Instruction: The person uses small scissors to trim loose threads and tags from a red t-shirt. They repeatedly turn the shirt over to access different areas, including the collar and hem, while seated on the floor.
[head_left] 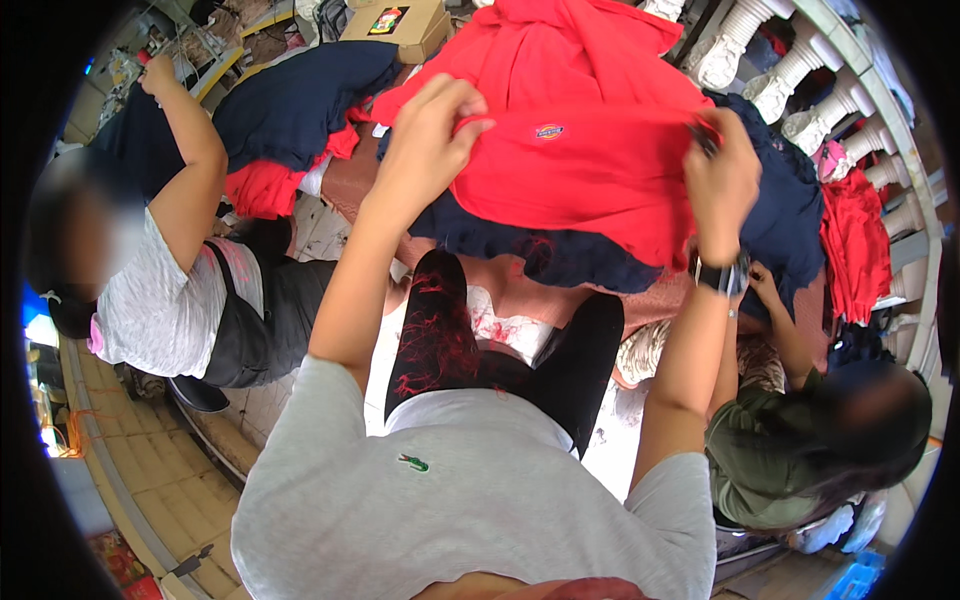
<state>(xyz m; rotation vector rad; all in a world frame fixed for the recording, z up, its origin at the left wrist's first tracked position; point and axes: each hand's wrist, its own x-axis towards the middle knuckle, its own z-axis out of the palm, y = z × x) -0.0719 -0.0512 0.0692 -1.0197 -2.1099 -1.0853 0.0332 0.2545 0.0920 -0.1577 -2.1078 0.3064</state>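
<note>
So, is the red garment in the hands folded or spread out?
Spread out: the left hand and right hand grip the red garment at opposite edges, stretched between them.

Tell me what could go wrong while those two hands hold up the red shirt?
1. The left hand and right hand pinch only the top edge of the red garment, so it might slip and drop onto the navy pile.
2. The right hand seems to hold a small dark tool against the cloth; it could snag or nick the fabric.
3. A person in a green top sits close under the right arm and might get bumped.
</note>
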